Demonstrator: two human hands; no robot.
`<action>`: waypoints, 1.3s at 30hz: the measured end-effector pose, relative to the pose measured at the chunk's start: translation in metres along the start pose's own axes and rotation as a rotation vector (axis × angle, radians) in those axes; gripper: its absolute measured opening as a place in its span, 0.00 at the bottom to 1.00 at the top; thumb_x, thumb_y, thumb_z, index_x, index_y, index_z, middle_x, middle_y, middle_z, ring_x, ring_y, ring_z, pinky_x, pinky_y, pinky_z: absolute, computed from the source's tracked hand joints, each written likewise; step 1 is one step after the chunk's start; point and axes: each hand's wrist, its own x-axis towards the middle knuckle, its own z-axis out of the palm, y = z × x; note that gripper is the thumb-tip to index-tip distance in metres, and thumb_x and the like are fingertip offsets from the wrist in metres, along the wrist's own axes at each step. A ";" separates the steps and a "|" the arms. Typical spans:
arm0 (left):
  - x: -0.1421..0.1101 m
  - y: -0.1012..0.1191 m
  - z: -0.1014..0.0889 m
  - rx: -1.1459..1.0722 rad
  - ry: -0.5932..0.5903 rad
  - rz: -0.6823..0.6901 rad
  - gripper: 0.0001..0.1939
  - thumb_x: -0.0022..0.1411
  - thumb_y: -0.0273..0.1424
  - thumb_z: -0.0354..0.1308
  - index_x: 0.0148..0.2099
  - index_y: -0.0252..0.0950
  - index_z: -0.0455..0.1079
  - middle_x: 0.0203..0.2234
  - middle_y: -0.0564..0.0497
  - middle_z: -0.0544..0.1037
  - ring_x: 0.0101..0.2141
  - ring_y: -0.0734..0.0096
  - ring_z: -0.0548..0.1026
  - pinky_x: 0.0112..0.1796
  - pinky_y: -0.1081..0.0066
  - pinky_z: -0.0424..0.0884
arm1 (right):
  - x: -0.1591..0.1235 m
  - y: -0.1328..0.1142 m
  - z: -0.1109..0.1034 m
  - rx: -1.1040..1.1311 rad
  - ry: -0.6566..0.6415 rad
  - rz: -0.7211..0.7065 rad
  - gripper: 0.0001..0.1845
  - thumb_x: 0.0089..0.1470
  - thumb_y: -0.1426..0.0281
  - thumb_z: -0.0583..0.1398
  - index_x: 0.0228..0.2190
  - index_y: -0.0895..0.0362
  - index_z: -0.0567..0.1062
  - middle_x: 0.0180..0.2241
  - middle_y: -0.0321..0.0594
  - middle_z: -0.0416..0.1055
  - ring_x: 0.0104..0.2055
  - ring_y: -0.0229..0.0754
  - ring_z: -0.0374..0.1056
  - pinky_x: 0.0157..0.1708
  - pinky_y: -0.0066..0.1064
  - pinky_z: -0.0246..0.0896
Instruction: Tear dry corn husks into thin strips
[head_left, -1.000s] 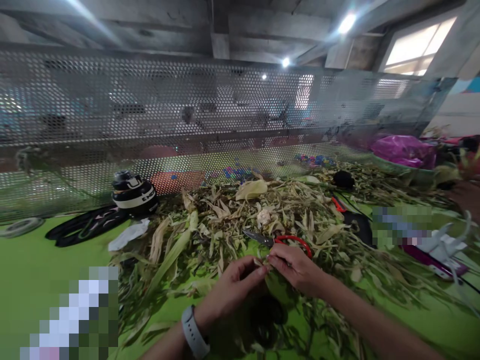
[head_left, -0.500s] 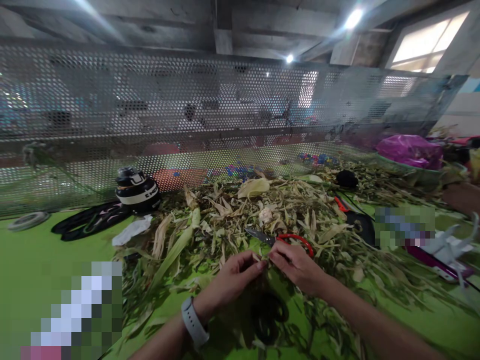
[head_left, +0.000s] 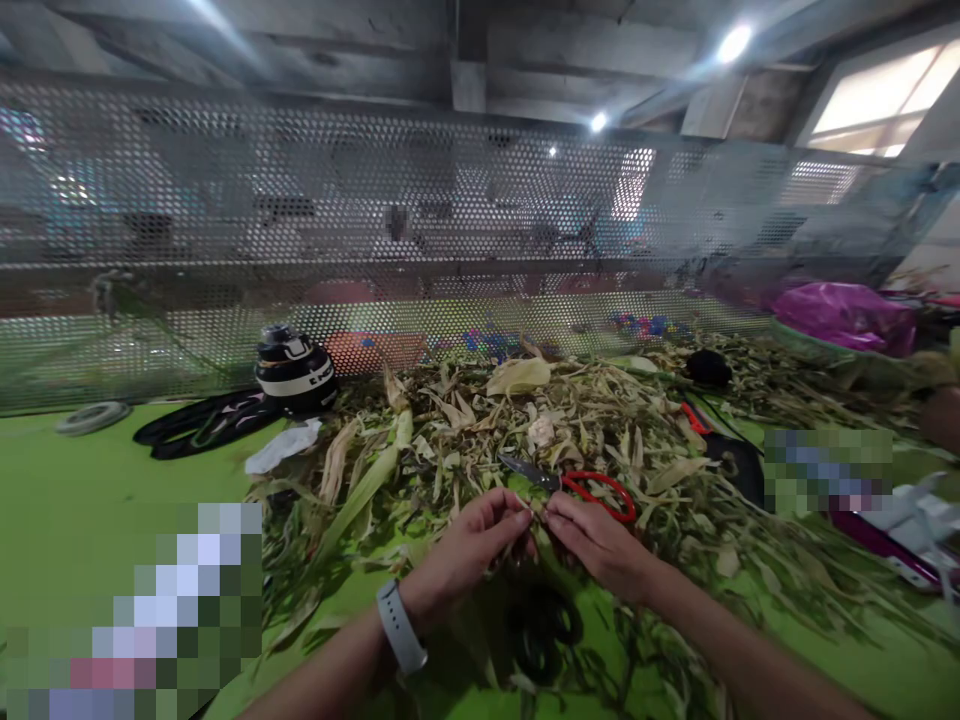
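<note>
My left hand point(head_left: 480, 538), with a pale watch band point(head_left: 401, 628) on its wrist, pinches thumb against fingers. Close beside it my right hand point(head_left: 596, 545) is also closed in a pinch, fingertips almost meeting the left ones. Whatever lies between the fingertips is too small to make out. Just beyond the right hand, red-handled scissors point(head_left: 561, 482) lie on a heap of dry corn husks point(head_left: 457, 440), blades pointing left. Below the hands sits a dark looped object point(head_left: 541, 632), partly in shadow.
The green tabletop point(head_left: 172, 480) carries a black round jug point(head_left: 296, 378), black straps point(head_left: 202, 420), white crumpled tissue point(head_left: 283, 447) and a ring of tape point(head_left: 93, 418) at left. At right are a black pouch point(head_left: 739, 468) and a purple bag point(head_left: 847, 315). A perforated metal screen point(head_left: 450, 220) stands behind.
The whole view has shifted slightly, so things appear further right. Both hands stay pinched close together; the left fingers have curled a little differently. The scissors lie where they were.
</note>
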 end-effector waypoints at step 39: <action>0.009 -0.012 -0.002 0.167 0.141 0.048 0.19 0.48 0.45 0.59 0.27 0.33 0.63 0.18 0.58 0.63 0.19 0.82 0.57 0.20 0.78 0.52 | 0.001 0.009 0.004 -0.411 0.012 -0.200 0.12 0.59 0.69 0.47 0.29 0.57 0.67 0.27 0.38 0.68 0.28 0.37 0.61 0.29 0.26 0.53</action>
